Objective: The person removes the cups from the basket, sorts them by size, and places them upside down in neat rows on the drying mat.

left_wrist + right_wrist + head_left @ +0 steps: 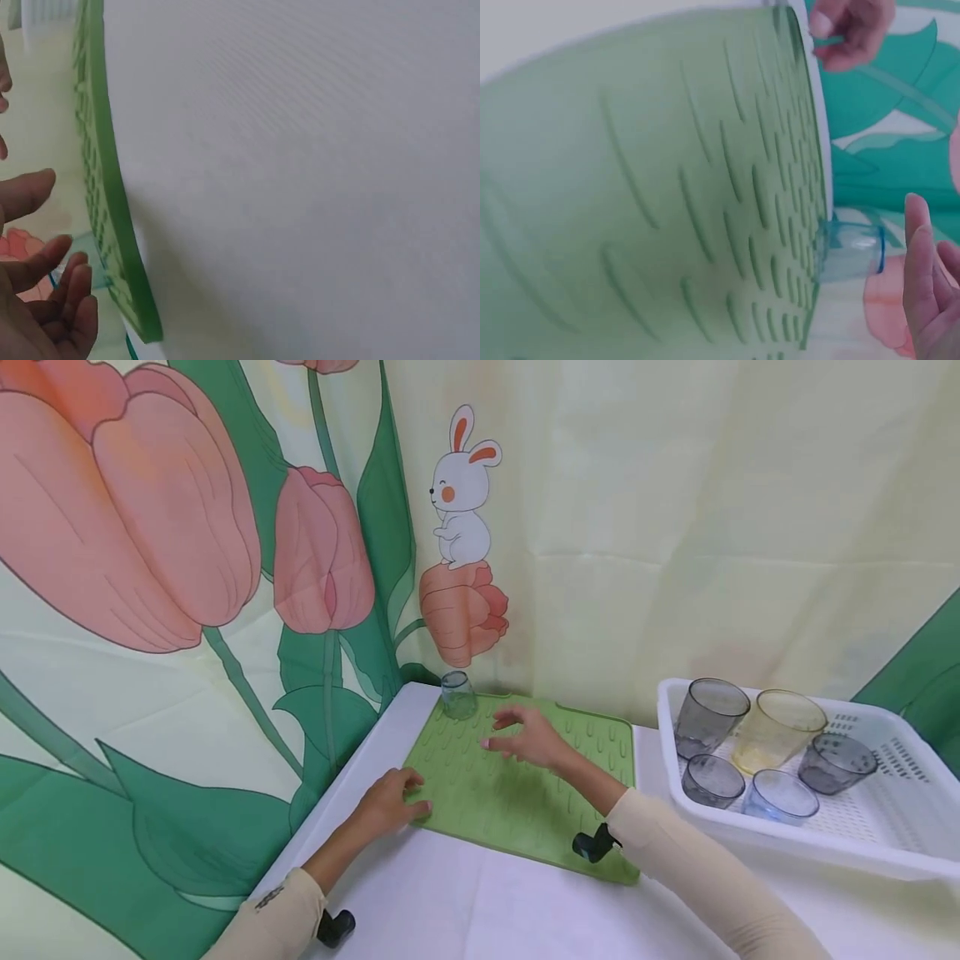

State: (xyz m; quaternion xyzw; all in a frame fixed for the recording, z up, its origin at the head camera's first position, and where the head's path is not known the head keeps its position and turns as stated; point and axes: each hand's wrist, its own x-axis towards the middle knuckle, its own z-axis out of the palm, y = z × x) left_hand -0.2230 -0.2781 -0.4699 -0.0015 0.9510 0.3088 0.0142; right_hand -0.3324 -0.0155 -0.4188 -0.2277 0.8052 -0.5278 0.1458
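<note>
One bluish glass (458, 697) stands at the green mat's (510, 814) far left corner, seemingly the sole one placed; five glasses (776, 731) are left in the white basket (840, 847); left hand (390, 803) near the mat's edge, right hand (529, 737) above it, both released.

From the head we look forward and down, from farthest off, over the mat (465, 793), the bench (480, 910) and the basket (817, 847). From the left wrist we look low along the bench, close to the mat's edge, the scene turned sideways. From the right wrist, also sideways, we face closely across the mat towards the glass (855, 251). All three views share the mat.
</note>
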